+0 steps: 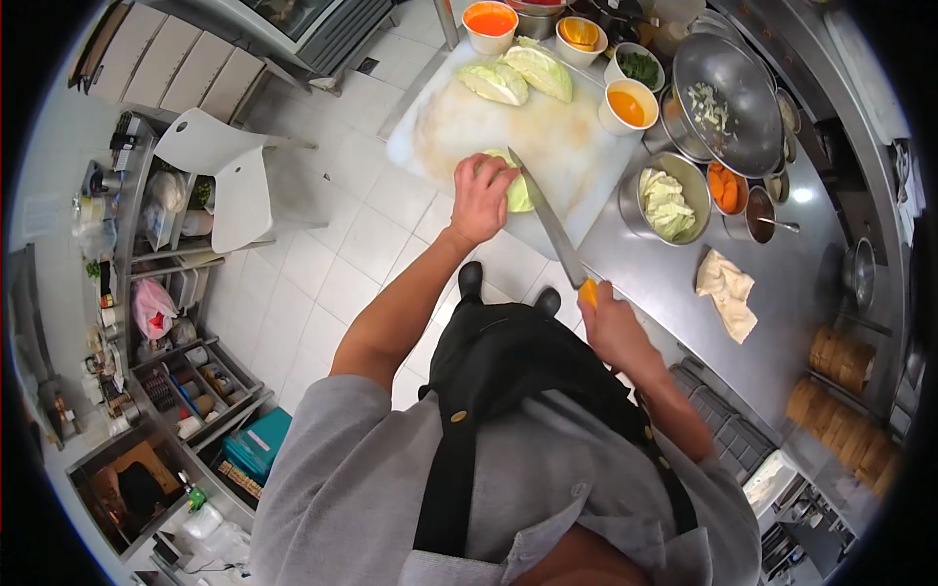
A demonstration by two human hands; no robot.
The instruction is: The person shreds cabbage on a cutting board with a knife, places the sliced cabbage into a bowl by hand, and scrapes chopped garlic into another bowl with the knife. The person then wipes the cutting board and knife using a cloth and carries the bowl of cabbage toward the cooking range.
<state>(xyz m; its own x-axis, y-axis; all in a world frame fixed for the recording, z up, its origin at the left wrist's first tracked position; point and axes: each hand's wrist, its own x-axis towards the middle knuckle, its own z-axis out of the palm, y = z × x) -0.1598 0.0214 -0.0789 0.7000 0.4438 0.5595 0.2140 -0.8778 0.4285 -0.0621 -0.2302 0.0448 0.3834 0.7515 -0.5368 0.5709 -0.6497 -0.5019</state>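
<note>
My left hand (pixel 480 203) presses its bent fingers onto a cabbage piece (pixel 519 190) at the near edge of the white cutting board (pixel 445 142). In my right hand (pixel 618 330) is a kitchen knife (pixel 553 230), gripped by its yellow handle. The long blade points away from me and lies along the right side of the cabbage piece; I cannot tell whether it touches. Two cabbage wedges (pixel 516 78) rest at the far end of the board. To the right, a metal bowl (pixel 633 217) holds cut cabbage leaves (pixel 666 207).
Along the board's right side stand tubs of orange liquid (pixel 626 104), chopped greens (pixel 640 67) and a large metal bowl (pixel 747 78) with white bits. A crumpled cloth (pixel 725 293) lies on the steel counter (pixel 674 283). A white chair (pixel 241 195) stands on the left.
</note>
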